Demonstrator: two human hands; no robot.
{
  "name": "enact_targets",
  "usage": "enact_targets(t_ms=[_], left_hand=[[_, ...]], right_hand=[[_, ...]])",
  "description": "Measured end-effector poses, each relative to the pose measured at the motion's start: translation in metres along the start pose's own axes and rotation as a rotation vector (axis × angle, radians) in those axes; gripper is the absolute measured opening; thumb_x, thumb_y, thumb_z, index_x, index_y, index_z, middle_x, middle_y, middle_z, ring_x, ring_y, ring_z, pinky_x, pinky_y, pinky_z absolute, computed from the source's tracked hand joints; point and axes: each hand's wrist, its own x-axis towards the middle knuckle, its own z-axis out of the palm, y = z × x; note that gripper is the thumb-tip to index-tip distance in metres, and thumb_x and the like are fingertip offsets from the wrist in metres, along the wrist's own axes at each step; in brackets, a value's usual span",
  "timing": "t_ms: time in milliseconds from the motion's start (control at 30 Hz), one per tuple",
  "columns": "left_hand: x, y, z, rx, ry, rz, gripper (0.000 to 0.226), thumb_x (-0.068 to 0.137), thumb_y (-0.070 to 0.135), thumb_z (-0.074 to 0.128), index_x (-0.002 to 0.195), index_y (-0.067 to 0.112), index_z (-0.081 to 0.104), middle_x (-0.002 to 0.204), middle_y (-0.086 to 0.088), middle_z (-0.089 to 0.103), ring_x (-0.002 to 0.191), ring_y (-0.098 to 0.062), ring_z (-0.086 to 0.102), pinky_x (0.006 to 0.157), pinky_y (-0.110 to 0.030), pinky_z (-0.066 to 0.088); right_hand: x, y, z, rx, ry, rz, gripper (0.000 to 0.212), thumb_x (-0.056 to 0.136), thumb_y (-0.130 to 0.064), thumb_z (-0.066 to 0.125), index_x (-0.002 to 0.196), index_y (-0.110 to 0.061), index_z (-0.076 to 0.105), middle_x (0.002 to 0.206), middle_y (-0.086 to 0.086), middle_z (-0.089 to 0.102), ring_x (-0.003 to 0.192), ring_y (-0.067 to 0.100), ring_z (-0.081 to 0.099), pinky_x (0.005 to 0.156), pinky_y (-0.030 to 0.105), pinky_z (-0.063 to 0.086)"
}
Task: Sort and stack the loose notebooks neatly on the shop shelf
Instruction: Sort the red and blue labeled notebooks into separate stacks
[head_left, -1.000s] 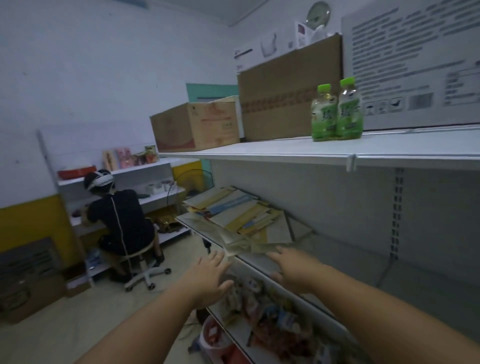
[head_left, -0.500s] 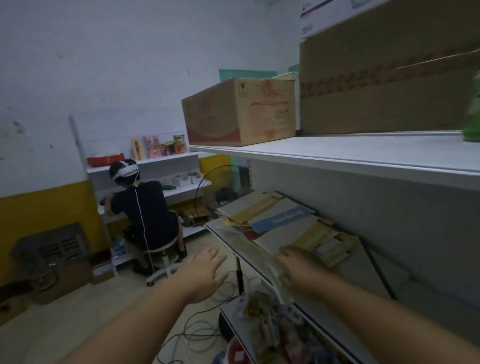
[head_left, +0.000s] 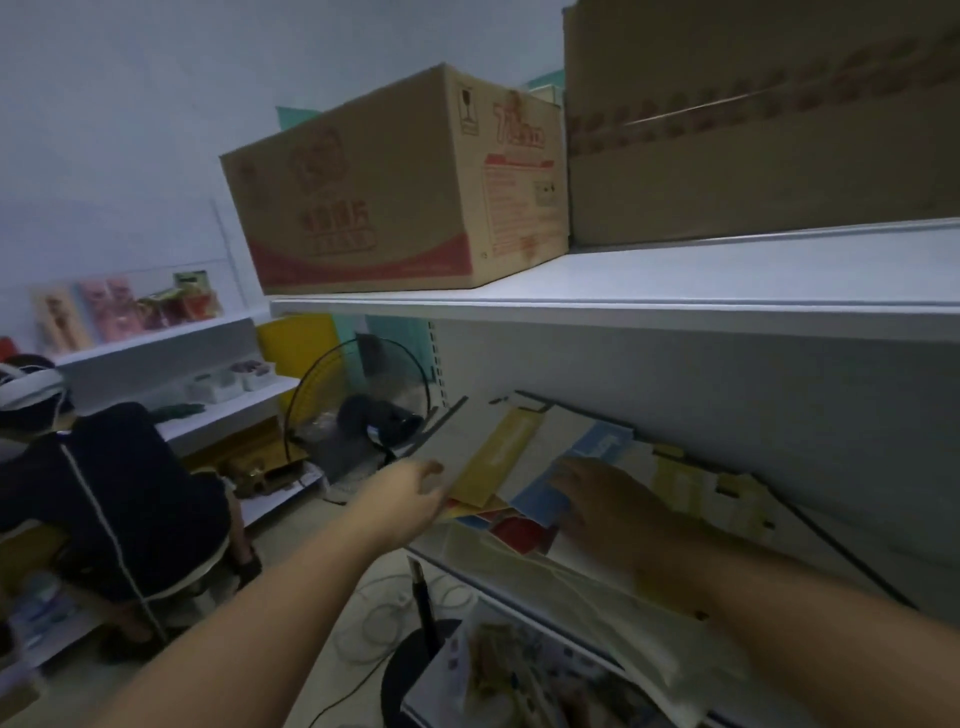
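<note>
**Both hands on the pile; sorting not yet begun**

The notebooks lie loose, overlapping and askew on the middle shelf.

The left hand meets the near-left edge of the yellow notebook. Blur hides whether its fingers pinch that edge or only touch it.

The right hand lies flat on the blue notebook, fingers straight and spread, gripping nothing.

Assessment: these look like thin, light, flexible books with smooth covers. They are likely to slide over one another and to sag if lifted by a corner. They are best taken along a long edge or spine, thumb above and fingers below, then squared against the shelf.

Half a second earlier both hands were short of the pile, the left spread in open air. Both have now arrived on it.
</note>
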Motion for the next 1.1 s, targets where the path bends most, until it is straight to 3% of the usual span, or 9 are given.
enact_targets(t_ms=[67, 167, 333, 467, 667, 767, 900, 1000, 1100], left_hand=[[0.028, 0.001, 0.001, -0.053, -0.022, 0.006, 0.048, 0.093, 0.036, 0.049, 0.138, 0.019, 0.044, 0.143, -0.003, 0.046, 0.124, -0.021, 0.050, 0.097, -0.029, 0.044], [0.066, -0.005, 0.004, -0.006, -0.022, -0.021, 0.056, 0.091, 0.039, 0.053, 0.141, 0.017, 0.041, 0.144, -0.008, 0.044, 0.121, -0.025, 0.052, 0.091, -0.029, 0.047], [0.112, -0.029, 0.004, 0.251, -0.094, -0.048, 0.059, 0.086, 0.053, 0.053, 0.133, 0.017, 0.048, 0.124, -0.007, 0.058, 0.107, -0.025, 0.058, 0.088, -0.036, 0.052], [0.128, -0.037, -0.001, 0.176, -0.095, -0.015, 0.055, 0.079, 0.050, 0.064, 0.123, 0.019, 0.052, 0.115, -0.002, 0.060, 0.100, -0.021, 0.060, 0.078, -0.031, 0.053], [0.139, -0.057, -0.018, -0.363, -0.224, -0.090, 0.037, 0.075, 0.019, 0.077, 0.105, 0.008, 0.060, 0.092, -0.002, 0.061, 0.078, -0.016, 0.057, 0.059, -0.026, 0.050], [0.140, -0.076, -0.025, -0.678, -0.247, -0.017, 0.039, 0.080, 0.006, 0.069, 0.115, 0.014, 0.053, 0.102, -0.003, 0.062, 0.083, -0.017, 0.057, 0.065, -0.028, 0.048], [0.125, -0.107, -0.033, -0.969, -0.243, 0.168, 0.041, 0.088, -0.001, 0.057, 0.119, 0.024, 0.050, 0.111, 0.003, 0.063, 0.101, -0.018, 0.060, 0.083, -0.035, 0.050], [0.118, -0.127, -0.036, -1.229, -0.296, 0.195, 0.042, 0.089, -0.007, 0.051, 0.101, 0.033, 0.054, 0.105, 0.002, 0.066, 0.098, -0.023, 0.064, 0.080, -0.038, 0.051], [0.116, -0.139, -0.029, -1.376, -0.382, 0.167, 0.046, 0.090, -0.007, 0.047, 0.105, 0.035, 0.056, 0.108, -0.003, 0.068, 0.099, -0.028, 0.064, 0.075, -0.040, 0.052]], right_hand=[[0.018, 0.008, -0.008, 0.045, 0.023, 0.063, 0.068, 0.096, -0.057, 0.027, 0.139, -0.006, 0.041, 0.148, 0.014, 0.034, 0.135, 0.030, 0.034, 0.110, 0.041, 0.031], [0.046, 0.012, -0.014, 0.014, 0.076, 0.103, 0.046, 0.098, -0.038, 0.041, 0.135, -0.011, 0.046, 0.139, 0.008, 0.042, 0.129, 0.024, 0.040, 0.106, 0.036, 0.034], [0.080, 0.006, -0.001, -0.024, -0.009, 0.147, 0.045, 0.095, -0.047, 0.043, 0.123, -0.013, 0.053, 0.126, 0.008, 0.051, 0.115, 0.025, 0.048, 0.095, 0.038, 0.043], [0.084, 0.001, -0.002, -0.027, 0.001, 0.191, 0.042, 0.093, -0.049, 0.045, 0.116, -0.015, 0.053, 0.121, 0.005, 0.050, 0.111, 0.023, 0.047, 0.092, 0.037, 0.043], [0.079, -0.029, -0.002, -0.081, -0.100, 0.292, 0.052, 0.087, -0.061, 0.046, 0.111, -0.015, 0.051, 0.108, 0.003, 0.050, 0.104, 0.021, 0.051, 0.080, 0.032, 0.041], [0.080, -0.040, 0.002, -0.028, -0.103, 0.367, 0.054, 0.090, -0.058, 0.044, 0.118, -0.013, 0.051, 0.127, 0.004, 0.048, 0.120, 0.022, 0.045, 0.095, 0.033, 0.041], [0.078, -0.065, 0.009, -0.059, -0.068, 0.456, 0.071, 0.091, -0.061, 0.035, 0.143, -0.012, 0.033, 0.157, 0.006, 0.017, 0.143, 0.020, 0.018, 0.116, 0.037, 0.021], [0.071, -0.091, 0.008, 0.000, -0.105, 0.514, 0.083, 0.086, -0.066, 0.043, 0.149, -0.017, 0.019, 0.157, -0.001, 0.014, 0.144, 0.018, 0.014, 0.115, 0.028, 0.014], [0.062, -0.108, 0.005, 0.023, -0.131, 0.573, 0.083, 0.085, -0.062, 0.049, 0.150, -0.023, 0.016, 0.158, -0.006, 0.008, 0.145, 0.013, 0.010, 0.115, 0.025, 0.012]])
